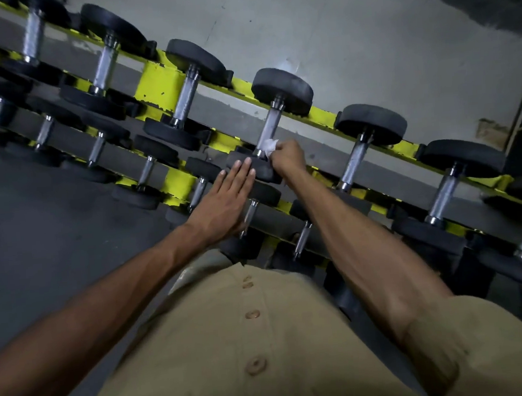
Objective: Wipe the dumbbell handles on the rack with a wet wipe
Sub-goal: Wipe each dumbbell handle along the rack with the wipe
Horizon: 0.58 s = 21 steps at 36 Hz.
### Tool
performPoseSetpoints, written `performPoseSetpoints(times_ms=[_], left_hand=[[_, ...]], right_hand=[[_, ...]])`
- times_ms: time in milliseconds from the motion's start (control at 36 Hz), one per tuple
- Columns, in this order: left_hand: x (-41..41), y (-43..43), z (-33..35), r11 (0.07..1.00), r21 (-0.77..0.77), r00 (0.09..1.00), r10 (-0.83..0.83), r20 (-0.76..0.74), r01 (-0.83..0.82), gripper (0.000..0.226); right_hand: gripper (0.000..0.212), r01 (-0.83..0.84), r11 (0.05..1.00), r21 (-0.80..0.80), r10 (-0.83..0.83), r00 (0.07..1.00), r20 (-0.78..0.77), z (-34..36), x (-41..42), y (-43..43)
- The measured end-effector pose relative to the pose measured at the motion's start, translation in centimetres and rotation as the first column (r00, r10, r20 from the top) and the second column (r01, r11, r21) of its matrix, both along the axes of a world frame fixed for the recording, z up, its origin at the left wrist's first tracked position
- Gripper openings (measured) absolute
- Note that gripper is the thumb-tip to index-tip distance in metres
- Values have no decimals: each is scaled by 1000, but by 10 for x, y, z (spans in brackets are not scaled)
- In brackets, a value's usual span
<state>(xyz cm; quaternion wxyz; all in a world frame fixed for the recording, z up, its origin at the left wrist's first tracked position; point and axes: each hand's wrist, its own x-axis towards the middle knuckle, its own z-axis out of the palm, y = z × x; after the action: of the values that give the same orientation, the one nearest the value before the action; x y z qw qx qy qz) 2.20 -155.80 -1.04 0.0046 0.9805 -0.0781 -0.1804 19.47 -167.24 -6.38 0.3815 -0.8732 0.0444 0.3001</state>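
Note:
A yellow rack (159, 81) holds several black dumbbells with steel handles, running from upper left to lower right. My right hand (288, 158) grips a white wet wipe (271, 145) against the lower end of one steel handle (269, 126) on the top row. My left hand (226, 197) lies flat with straight fingers, its fingertips pressing the near black head (256, 170) of that same dumbbell. That dumbbell's far head (281, 90) rests on the rack's back rail.
Neighbouring dumbbells stand close on both sides, one to the left (186, 98) and one to the right (355, 157). A lower row of smaller dumbbells (147, 175) lies below my hands. Grey floor (53, 212) spreads to the left, a grey wall (365, 36) behind.

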Motion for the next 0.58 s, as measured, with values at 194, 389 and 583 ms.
performPoseSetpoints(times_ms=[194, 389, 583], left_hand=[[-2, -17, 4, 994, -14, 994, 107, -20, -108, 115], [-2, -26, 4, 989, 7, 989, 147, -29, -146, 116], [-4, -20, -3, 992, -13, 992, 124, 1, -124, 115]], right_hand=[[34, -212, 950, -230, 252, 954, 164, 14, -2, -2], [15, -606, 709, -360, 705, 623, 339, 31, 12, 0], [21, -761, 399, -511, 912, 270, 310, 44, 32, 21]])
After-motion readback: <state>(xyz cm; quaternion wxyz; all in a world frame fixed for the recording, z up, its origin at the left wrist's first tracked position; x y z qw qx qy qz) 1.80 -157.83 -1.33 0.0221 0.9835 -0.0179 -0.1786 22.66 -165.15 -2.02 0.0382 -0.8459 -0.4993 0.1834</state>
